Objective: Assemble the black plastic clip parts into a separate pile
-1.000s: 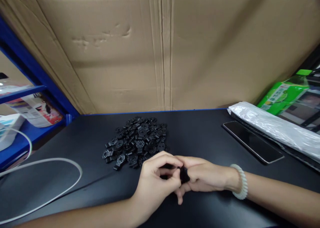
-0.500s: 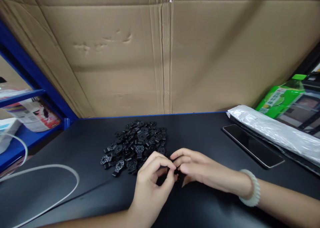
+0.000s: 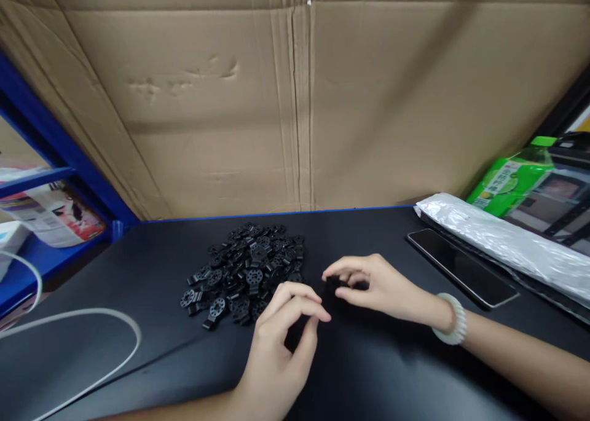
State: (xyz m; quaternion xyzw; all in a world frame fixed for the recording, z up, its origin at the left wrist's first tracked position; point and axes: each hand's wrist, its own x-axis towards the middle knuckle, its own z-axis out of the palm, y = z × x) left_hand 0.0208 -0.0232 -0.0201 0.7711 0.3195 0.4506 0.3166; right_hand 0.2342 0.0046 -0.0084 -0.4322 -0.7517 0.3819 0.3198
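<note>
- Head view: black parts (image 3: pixel 254 278) lie heaped left of centre in the frame.
- Left hand (image 3: pixel 279 347), bottom centre: loosely curled; whether it grips anything, I cannot tell.
- Right hand (image 3: pixel 391 289), right of centre: pinching a small dark piece (image 3: pixel 330 286).

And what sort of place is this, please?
Probably a workbench in a workshop or storeroom: a black table with a pile of small black parts, cardboard behind it, and a blue shelf on the left.
</note>
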